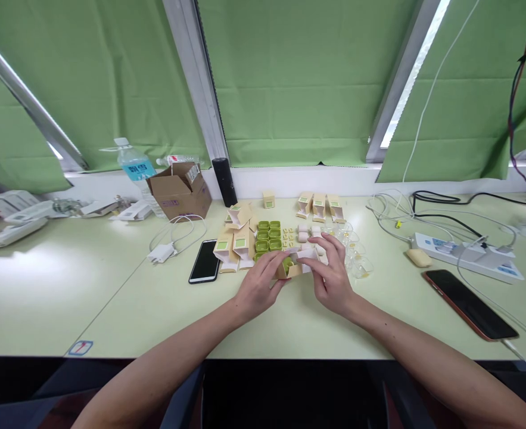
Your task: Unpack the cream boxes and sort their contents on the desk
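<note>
My left hand (259, 285) is closed around the left side of a small cardboard box (293, 272) with a white inside, lying tilted just above the table front. My right hand (333, 281) has its fingers on the box's open white flap at the right. Something green shows inside the box, partly hidden by my fingers. Just behind it stand rows of small green square pots (274, 234), several tiny yellowish pieces (288, 236) and white cylinders (304, 229). Clear plastic covers (357, 257) lie to the right of these.
Open small boxes (240, 243) are grouped left of the pots; more boxes (318, 207) stand behind. A black phone (204, 262), white charger (161, 253), brown carton (180, 192) and water bottle (136, 167) are leftward. Rightward are a power strip (466, 256) and another phone (470, 304).
</note>
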A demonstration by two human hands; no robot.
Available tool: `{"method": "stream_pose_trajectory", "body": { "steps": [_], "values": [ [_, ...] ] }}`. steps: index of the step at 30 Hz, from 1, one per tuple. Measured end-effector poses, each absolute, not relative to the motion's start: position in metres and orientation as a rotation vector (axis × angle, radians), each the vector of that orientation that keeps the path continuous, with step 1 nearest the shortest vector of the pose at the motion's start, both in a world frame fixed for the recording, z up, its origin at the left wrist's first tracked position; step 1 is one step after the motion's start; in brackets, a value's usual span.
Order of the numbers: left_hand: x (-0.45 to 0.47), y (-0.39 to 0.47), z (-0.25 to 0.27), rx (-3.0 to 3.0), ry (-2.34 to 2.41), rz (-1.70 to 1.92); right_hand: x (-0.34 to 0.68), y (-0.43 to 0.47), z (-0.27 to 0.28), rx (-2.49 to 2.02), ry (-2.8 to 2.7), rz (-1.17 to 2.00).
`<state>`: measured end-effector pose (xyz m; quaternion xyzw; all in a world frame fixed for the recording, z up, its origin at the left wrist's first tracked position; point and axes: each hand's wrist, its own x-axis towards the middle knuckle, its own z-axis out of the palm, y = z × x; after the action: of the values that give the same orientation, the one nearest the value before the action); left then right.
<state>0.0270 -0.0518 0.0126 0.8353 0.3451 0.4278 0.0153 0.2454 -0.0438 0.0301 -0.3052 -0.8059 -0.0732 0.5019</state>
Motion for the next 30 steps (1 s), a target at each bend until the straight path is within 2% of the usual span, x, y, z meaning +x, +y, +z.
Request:
{"method": "stream_pose_trajectory", "body": {
  "steps": [13,23,30],
  "values": [
    [0.03,-0.053,0.016,3.007,1.063,1.44,0.239,-0.048,0.029,-0.833,-1.96,-0.07],
    [0.032,-0.055,0.013,3.188,1.152,1.354,0.234,-0.047,0.03,-0.888,-1.835,0.154],
    [0.014,-0.041,0.026,2.852,1.398,1.429,0.243,-0.048,0.037,-0.843,-1.489,0.687]
  ]
}}
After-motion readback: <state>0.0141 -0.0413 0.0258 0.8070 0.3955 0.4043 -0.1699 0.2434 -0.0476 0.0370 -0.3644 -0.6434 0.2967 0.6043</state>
